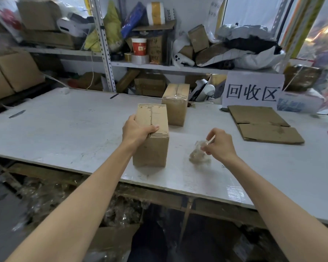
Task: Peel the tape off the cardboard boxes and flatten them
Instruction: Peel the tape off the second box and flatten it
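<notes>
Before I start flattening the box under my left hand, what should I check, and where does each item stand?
1. Near box steadied: ok, the left hand grips its top edge.
2. Top seam free of tape: ok, it looks bare. Other faces: cannot tell.
3. Right hand free to help: not ok, it pinches a clear tape wad.
4. Room to press the box flat: ok, bare table lies to its left.
5. Place for the flat piece: ok, flattened cardboard lies at the right.
6. Far box peeled: not ok, a tape band shows across it.
</notes>
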